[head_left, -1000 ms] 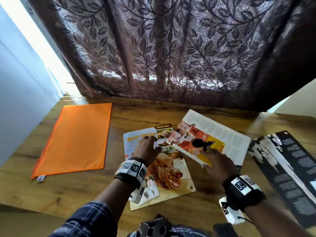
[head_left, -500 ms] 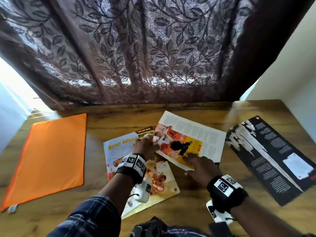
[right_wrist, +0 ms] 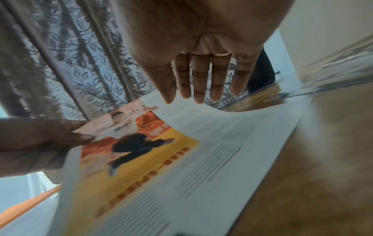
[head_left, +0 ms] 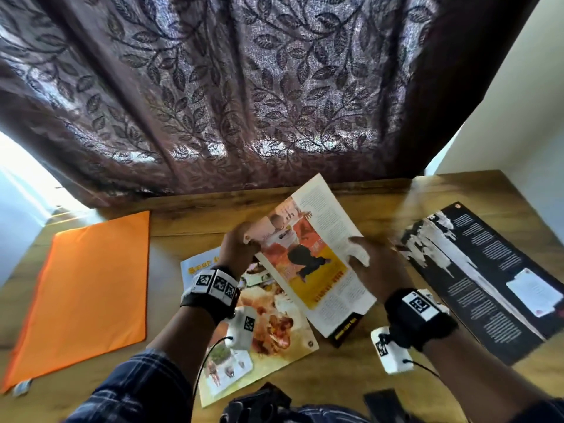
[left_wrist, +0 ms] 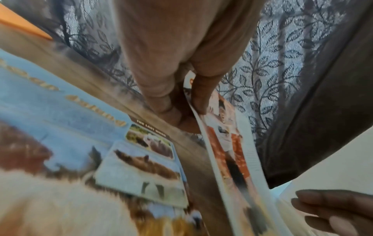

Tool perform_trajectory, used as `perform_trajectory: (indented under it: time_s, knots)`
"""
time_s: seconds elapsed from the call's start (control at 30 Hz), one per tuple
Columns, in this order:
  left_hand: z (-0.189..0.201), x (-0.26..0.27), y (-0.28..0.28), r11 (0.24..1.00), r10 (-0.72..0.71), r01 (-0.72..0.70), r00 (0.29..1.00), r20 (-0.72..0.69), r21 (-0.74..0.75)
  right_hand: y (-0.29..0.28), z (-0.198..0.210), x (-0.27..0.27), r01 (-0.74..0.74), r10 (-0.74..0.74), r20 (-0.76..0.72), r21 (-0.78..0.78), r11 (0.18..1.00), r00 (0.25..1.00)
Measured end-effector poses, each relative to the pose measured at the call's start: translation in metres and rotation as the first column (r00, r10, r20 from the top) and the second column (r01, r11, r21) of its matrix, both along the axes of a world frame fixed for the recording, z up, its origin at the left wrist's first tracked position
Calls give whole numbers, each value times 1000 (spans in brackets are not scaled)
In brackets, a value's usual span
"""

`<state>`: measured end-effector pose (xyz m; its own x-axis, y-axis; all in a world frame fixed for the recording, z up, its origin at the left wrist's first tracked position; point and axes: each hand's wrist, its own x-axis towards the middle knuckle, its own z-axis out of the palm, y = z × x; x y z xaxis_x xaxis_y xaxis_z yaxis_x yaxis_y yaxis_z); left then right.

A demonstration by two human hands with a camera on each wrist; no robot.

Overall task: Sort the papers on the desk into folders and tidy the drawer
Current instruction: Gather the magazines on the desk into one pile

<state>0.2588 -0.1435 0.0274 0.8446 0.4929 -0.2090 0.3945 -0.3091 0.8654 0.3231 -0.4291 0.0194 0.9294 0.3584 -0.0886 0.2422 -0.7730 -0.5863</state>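
A magazine page with an orange and yellow picture and text columns is tilted up off the wooden desk. My left hand pinches its near left corner, thumb on the picture side. At the page's right edge my right hand holds it with its fingertips, fingers nearly straight. An orange folder lies shut at the left. Under my left wrist an animal picture page lies flat on the desk.
A long black leaflet lies at the right, near the white wall. A black paper shows under the lifted page. The leaf-patterned curtain hangs along the desk's far edge. A dark object sits at the near edge.
The picture page was flat on the desk under both hands; now both hands hold it raised and turned more lengthwise. My view has swung to the right.
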Motion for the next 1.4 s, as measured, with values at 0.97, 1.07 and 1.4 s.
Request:
perform_trajectory:
  time_s: [0.97,1.07,1.4]
  knots:
    - [79,-35,2,299,-390,300,905,-171,906,64,50,26,-201,280,-158,391,898,947]
    - [94,-30,4,492,-331,355,921,-207,795,87,62,29,-242,305,-108,392,888,946]
    - [22,-103,93,954,101,-75,992,-77,290,113,17,-8,169,-40,-365,328,930,930]
